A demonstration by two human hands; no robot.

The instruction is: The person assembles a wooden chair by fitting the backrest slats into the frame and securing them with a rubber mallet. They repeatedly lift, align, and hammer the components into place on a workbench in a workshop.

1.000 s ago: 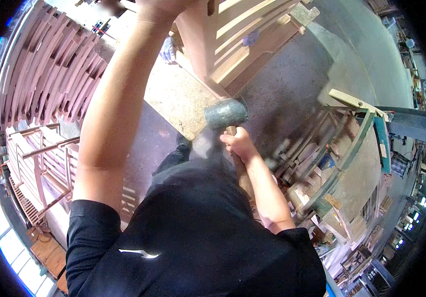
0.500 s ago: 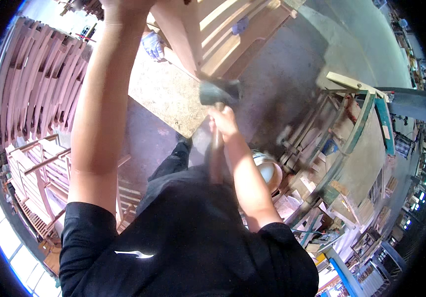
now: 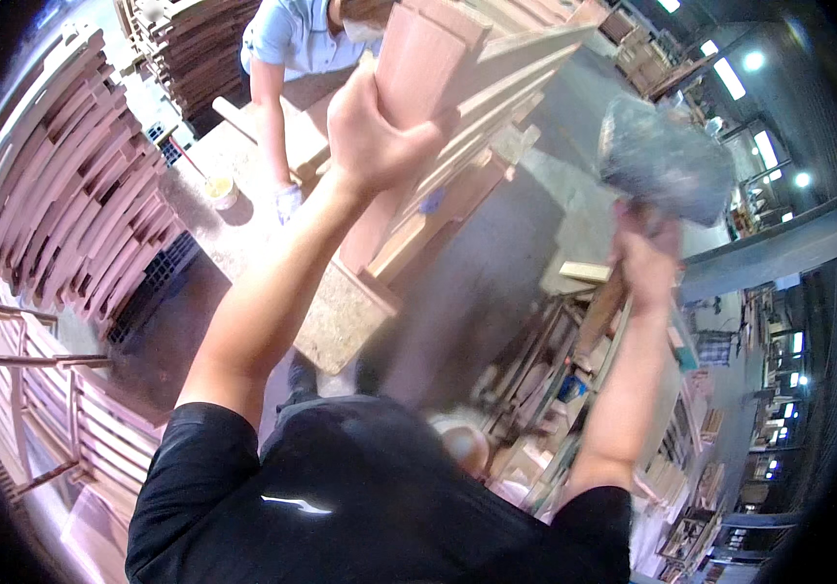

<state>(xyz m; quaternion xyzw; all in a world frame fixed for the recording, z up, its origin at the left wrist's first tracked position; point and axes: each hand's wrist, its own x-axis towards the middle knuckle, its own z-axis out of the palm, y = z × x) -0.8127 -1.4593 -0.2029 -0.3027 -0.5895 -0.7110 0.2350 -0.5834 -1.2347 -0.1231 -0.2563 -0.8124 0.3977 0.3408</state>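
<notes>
The left hand (image 3: 375, 136) clasped the post of a slatted wooden frame (image 3: 428, 58), far centre; the right hand (image 3: 648, 263) gripped a mallet (image 3: 667, 161) by its handle at right. The mallet looked head-heavy; the frame seemed stiff, bulky, best steadied at that post.

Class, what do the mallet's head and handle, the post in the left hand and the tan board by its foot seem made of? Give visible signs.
Mallet head: probably rubber, dull dark grey with pale streaks, though blurred.
Handle: likely wood, by its brown colour; finish unclear.
Post: wood, smooth, seemingly unvarnished, pinkish with faint grain.
Board: perhaps particleboard, unfinished; speckled face.
</notes>
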